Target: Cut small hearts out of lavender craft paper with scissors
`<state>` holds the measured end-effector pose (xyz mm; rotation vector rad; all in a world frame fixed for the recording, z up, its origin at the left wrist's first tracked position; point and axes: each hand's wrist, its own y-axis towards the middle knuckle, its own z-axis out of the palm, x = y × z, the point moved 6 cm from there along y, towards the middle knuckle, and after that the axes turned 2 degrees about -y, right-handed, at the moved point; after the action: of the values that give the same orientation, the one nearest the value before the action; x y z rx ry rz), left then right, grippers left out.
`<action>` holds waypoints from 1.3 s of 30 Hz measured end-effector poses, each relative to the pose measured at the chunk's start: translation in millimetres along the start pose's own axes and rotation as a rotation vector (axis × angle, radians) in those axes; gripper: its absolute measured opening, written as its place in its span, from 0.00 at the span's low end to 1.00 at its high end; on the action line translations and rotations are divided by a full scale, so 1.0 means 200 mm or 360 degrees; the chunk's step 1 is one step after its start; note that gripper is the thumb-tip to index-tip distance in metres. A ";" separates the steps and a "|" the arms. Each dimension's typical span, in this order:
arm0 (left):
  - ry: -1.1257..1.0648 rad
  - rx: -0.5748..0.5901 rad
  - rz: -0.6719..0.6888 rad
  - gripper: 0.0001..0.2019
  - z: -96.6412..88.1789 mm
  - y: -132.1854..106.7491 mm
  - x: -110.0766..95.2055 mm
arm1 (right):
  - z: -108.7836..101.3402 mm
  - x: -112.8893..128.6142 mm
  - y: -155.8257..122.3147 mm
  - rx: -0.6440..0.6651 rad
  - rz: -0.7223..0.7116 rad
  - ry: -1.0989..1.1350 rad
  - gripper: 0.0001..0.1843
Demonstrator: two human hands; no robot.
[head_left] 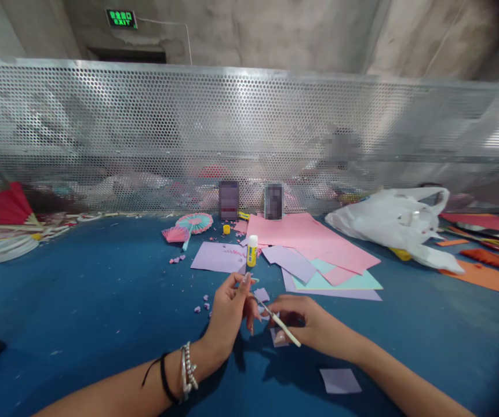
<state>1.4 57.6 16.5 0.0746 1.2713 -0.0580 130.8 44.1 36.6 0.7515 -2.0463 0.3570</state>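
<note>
My left hand (229, 307) is closed, thumb and forefinger pinching a small pale blue-green piece (255, 280) that shows only at its edge. Beside it, my right hand (299, 323) closes around a slim tool with a cream handle (287, 332) and a thin dark metal tip pointing at the left hand. Its exact kind is unclear. Under the right fingers is a small purple paper square (279, 337), with another purple square (261, 295) just beyond. A third purple square (340, 380) lies nearer me. Tiny folded purple paper bits (206, 298) are scattered left of the hands.
A glue stick (252, 252) stands upright on the blue table (136, 324), its yellow cap (226, 229) behind. Pink paper (284, 229) and purple sheets (218, 256) spread beyond. A pleated paper rosette (195, 222), two phones (274, 201) and a white plastic bag (388, 223) sit farther back.
</note>
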 end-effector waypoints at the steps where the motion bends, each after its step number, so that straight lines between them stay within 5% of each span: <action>1: 0.0001 0.0021 -0.0006 0.16 0.00 0.00 0.00 | 0.01 -0.01 0.00 0.0001 0.0004 0.0038 0.12; 17: -0.0186 0.0211 -0.0061 0.18 0.03 0.01 0.03 | 0.06 -0.04 -0.01 0.0193 0.0062 0.0887 0.10; 22: -0.0355 0.0157 -0.0211 0.17 0.02 0.02 0.05 | 0.04 -0.03 -0.02 0.0217 0.0102 0.0960 0.12; 31: -0.0290 0.0328 -0.0233 0.20 0.03 0.00 0.06 | 0.05 -0.04 -0.03 0.0282 0.0094 0.1008 0.13; 36: -0.0297 -0.0101 -0.0223 0.17 0.02 -0.07 -0.01 | -0.04 -0.08 0.00 -0.0088 -0.0004 0.1204 0.18; 37: -0.0263 -0.0078 -0.0260 0.16 0.04 -0.12 -0.04 | -0.07 -0.10 0.00 -0.0223 -0.0021 0.1261 0.18; 39: -0.0188 0.0329 -0.0314 0.18 0.15 -0.24 -0.13 | -0.14 -0.15 0.01 -0.0491 -0.0015 0.1391 0.17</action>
<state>19.2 7.0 48.9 0.1217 1.1485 -0.3588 160.9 71.3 27.0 0.3174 -1.2259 0.2837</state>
